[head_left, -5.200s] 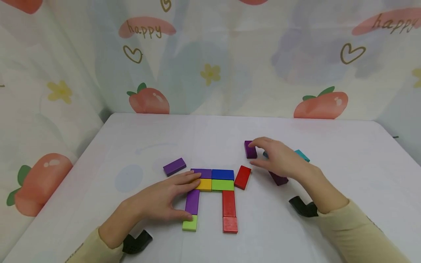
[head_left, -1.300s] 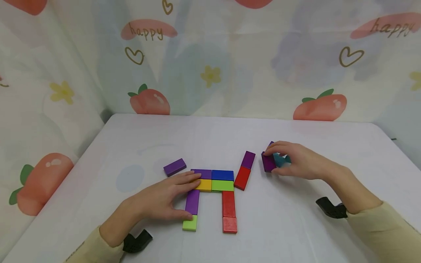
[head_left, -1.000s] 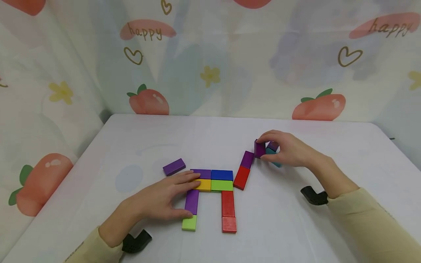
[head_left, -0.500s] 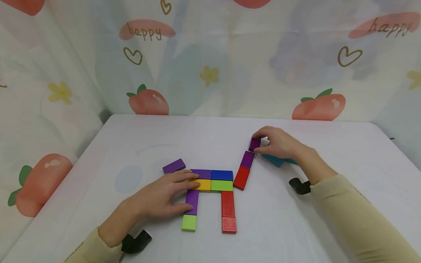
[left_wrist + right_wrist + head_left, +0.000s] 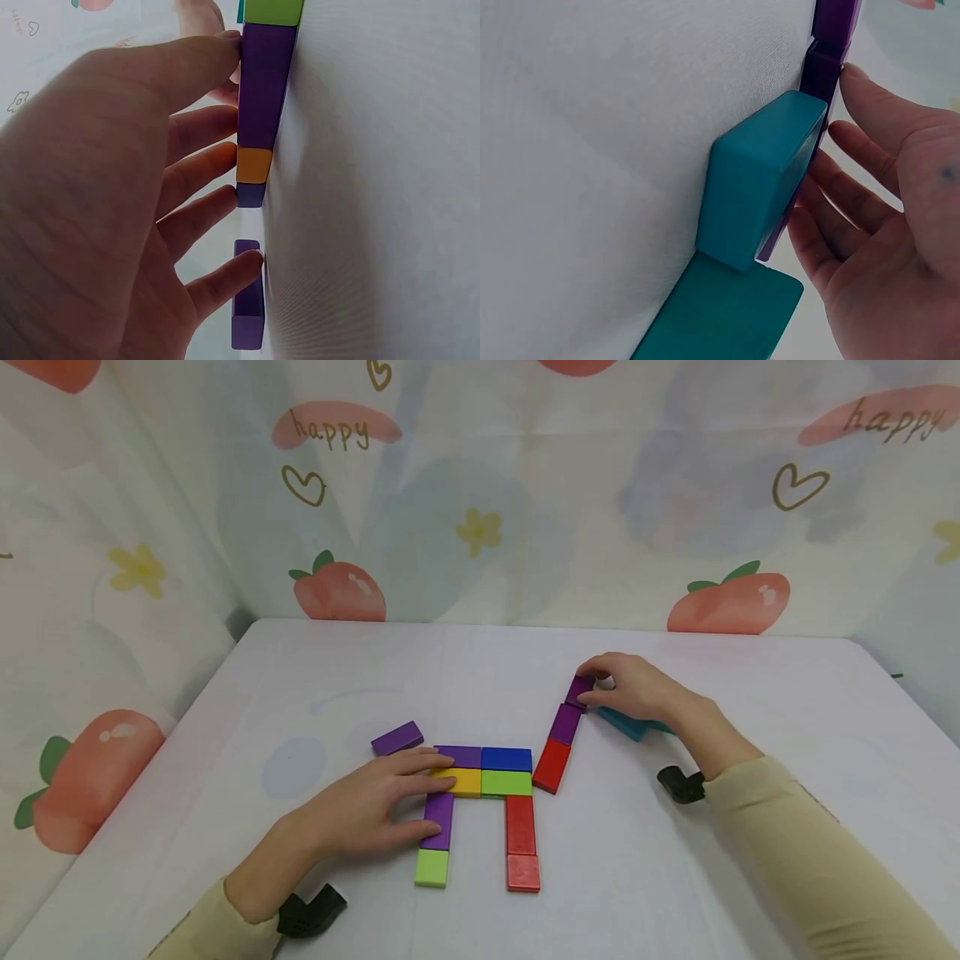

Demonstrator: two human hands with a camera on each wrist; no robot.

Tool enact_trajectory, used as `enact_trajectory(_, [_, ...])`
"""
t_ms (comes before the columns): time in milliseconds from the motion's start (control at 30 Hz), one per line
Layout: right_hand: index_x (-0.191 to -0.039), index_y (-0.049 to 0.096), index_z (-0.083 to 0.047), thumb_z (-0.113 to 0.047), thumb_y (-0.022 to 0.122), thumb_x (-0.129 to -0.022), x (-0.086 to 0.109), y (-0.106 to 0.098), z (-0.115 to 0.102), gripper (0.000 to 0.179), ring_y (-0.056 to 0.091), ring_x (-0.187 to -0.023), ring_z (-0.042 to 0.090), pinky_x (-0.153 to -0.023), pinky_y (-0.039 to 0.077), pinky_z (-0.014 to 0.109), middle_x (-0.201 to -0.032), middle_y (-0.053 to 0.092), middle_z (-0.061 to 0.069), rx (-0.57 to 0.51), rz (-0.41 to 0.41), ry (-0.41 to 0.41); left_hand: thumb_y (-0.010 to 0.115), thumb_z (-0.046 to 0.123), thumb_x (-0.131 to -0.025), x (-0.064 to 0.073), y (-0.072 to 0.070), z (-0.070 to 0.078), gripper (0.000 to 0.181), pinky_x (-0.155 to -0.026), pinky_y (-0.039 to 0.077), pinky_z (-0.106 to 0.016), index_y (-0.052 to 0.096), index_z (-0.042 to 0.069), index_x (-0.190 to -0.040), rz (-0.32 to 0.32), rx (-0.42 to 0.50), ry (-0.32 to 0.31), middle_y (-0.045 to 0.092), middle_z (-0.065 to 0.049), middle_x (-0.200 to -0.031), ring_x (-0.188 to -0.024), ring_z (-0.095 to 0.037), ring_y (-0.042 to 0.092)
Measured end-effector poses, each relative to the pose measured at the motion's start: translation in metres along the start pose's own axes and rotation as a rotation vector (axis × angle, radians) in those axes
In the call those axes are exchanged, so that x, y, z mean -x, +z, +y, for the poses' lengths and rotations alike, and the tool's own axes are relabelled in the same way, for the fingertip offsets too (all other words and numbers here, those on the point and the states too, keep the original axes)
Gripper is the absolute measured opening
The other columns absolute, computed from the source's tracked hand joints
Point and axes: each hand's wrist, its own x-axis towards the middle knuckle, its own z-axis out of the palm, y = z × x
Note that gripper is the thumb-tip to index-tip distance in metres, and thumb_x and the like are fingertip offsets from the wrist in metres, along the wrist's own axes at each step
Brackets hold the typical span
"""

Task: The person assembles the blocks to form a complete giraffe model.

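My right hand (image 5: 637, 687) pinches a dark purple block (image 5: 578, 691) between thumb and fingers. This block lies end to end with another purple block (image 5: 566, 723) and a red block (image 5: 552, 766), forming a slanted row. My left hand (image 5: 363, 802) rests with extended fingers on the left side of a flat block shape. Its fingertips touch a yellow block (image 5: 468, 782) and a purple block (image 5: 461, 757), and its thumb lies on an upright purple block (image 5: 438, 822). Blue (image 5: 506, 760) and lime green (image 5: 507, 782) blocks complete the top rows.
Teal blocks (image 5: 757, 180) lie beside the right hand, partly hidden by it in the head view. A loose purple block (image 5: 397, 739) lies behind the left hand. Below the top rows stand legs ending in a lime block (image 5: 432, 868) and a red block (image 5: 522, 872).
My right hand has set one purple block against the red one, then brought another purple block leftward to the row's far end. My left thumb has slid from the lime block to the purple one.
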Motion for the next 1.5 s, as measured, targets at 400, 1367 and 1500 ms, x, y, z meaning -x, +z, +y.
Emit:
enact_trajectory(400, [-0.139, 0.056, -0.001, -0.024, 0.07, -0.097, -0.003, 0.002, 0.001, 0.05, 0.052, -0.118, 0.037, -0.103, 0.044, 0.058, -0.129, 0.059, 0.021, -0.021, -0.005, 0.033, 0.07, 0.043, -0.094, 0.001, 0.0, 0.0, 0.053, -0.116, 0.033, -0.045, 0.062, 0.02, -0.141, -0.002, 0.013, -0.015, 0.045, 0.005, -0.153, -0.146, -0.019, 0.032])
enact_trajectory(1367, [-0.128, 0.066, -0.003, -0.006, 0.07, -0.093, 0.033, -0.018, 0.015, 0.035, 0.06, -0.109, 0.032, -0.096, 0.05, 0.056, -0.12, 0.066, 0.013, 0.004, 0.002, -0.11, 0.07, 0.045, -0.094, 0.0, 0.0, 0.001, 0.053, -0.115, 0.033, -0.045, 0.063, 0.021, -0.14, -0.005, 0.021, -0.034, 0.044, 0.007, -0.154, -0.147, -0.018, 0.031])
enact_trajectory(1500, [-0.13, 0.066, -0.007, -0.002, 0.072, -0.09, 0.043, -0.022, 0.021, 0.041, 0.058, -0.116, 0.033, -0.098, 0.049, 0.058, -0.13, 0.062, 0.011, 0.01, -0.078, -0.16, 0.07, 0.045, -0.094, -0.001, 0.0, 0.001, 0.053, -0.115, 0.034, -0.045, 0.063, 0.021, -0.14, -0.006, 0.016, -0.037, 0.045, 0.007, -0.154, -0.146, -0.019, 0.032])
